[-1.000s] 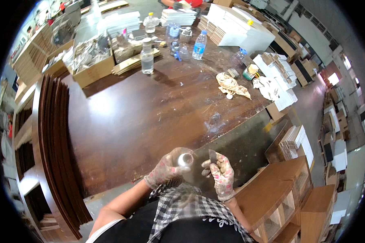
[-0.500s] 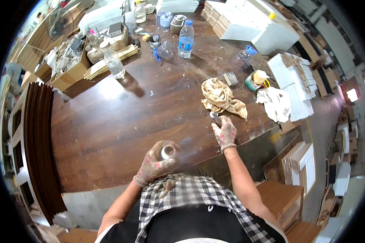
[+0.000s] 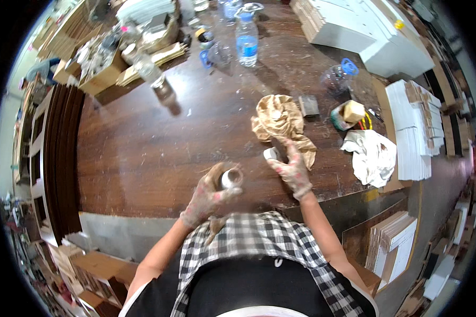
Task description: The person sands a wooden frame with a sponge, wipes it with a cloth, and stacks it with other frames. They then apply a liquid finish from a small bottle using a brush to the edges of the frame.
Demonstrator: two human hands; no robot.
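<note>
My left hand point(image 3: 202, 199), in a stained glove with pink spots, is closed round a small round container point(image 3: 231, 179) with a white rim, its open mouth facing up. It is above the table point(image 3: 158, 174) near the front edge. My right hand point(image 3: 293, 173), gloved alike, pinches a small white cap-like piece point(image 3: 271, 154) between thumb and fingers; its exact kind is hard to make out. Just beyond that hand lies a crumpled sheet of brown paper point(image 3: 277, 117), its loose end beside my fingers.
Farther off stand a water bottle point(image 3: 247, 45) with a blue cap and a clear bottle point(image 3: 149, 71). To the right are a grey block point(image 3: 309, 105), a tin point(image 3: 342, 116), a white rag point(image 3: 373, 157) and stacked white panels point(image 3: 407, 127). Dark boards point(image 3: 58, 158) line the left.
My right hand has turned and come a little nearer my left hand, so the white piece shows rounder. My left hand has risen slightly with the container. The view has shifted.
</note>
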